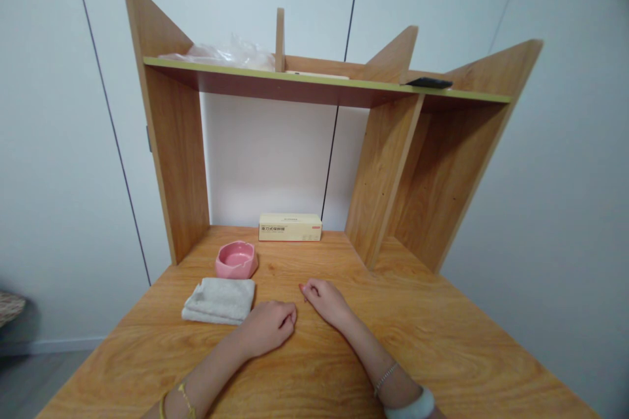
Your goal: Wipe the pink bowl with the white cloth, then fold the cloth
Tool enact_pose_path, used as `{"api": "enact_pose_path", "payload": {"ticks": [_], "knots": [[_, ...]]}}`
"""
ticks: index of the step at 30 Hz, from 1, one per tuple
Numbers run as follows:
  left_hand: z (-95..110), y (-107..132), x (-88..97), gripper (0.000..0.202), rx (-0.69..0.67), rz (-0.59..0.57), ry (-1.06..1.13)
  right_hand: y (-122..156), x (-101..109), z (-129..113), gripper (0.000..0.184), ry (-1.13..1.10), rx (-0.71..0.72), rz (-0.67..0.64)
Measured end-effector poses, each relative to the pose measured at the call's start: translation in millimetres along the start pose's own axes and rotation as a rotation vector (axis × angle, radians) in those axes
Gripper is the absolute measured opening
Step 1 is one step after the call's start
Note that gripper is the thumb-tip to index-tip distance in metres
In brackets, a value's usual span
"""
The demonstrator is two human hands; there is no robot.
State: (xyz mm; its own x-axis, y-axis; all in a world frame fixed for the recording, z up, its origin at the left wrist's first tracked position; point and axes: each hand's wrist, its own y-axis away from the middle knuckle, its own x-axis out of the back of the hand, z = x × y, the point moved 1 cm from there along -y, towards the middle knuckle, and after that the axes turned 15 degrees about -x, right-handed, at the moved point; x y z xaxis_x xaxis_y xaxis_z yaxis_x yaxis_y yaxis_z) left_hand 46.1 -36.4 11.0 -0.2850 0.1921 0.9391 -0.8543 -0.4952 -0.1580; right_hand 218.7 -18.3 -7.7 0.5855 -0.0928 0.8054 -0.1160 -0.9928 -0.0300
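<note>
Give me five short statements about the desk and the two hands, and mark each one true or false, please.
1. The pink bowl stands behind the folded grey towel. True.
2. The left hand holds the towel in its grip. False: it rests curled on the wooden desk, just right of the towel, holding nothing.
3. The long cardboard box lies at the back of the desk, against the wall. True.
4. The right hand is inside the bowl. False: it lies on the desk, apart from the bowl.
5. The upper shelf carries only the bowl. False: it carries crumpled clear plastic and a dark flat object.
</note>
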Motion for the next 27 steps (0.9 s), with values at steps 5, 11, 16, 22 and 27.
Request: {"api": "enact_pose_path", "payload": {"ticks": [5, 11, 16, 22, 27], "knots": [[3, 2, 3.1, 0.019, -0.040, 0.031, -0.001, 0, -3, 0, 0.031, -0.026, 0.014, -0.001], [-8, 8, 28.9, 0.024, -0.093, 0.468, -0.109, 16, -8, -20, 0.018, -0.018, 0.107, 0.002], [-51, 25, 57.4, 0.027, 0.147, 0.855, -0.291, 39, -17, -66, 0.036, 0.177, 0.345, 0.029], [-97, 52, 74.3, 0.027, 0.503, 1.035, -0.359, 46, -42, -111, 0.042, 0.403, 0.479, 0.073], [-111, 61, 73.2, 0.027, 0.683, 1.019, -0.212, 37, -45, -116, 0.028, 0.504, 0.380, 0.074]]}}
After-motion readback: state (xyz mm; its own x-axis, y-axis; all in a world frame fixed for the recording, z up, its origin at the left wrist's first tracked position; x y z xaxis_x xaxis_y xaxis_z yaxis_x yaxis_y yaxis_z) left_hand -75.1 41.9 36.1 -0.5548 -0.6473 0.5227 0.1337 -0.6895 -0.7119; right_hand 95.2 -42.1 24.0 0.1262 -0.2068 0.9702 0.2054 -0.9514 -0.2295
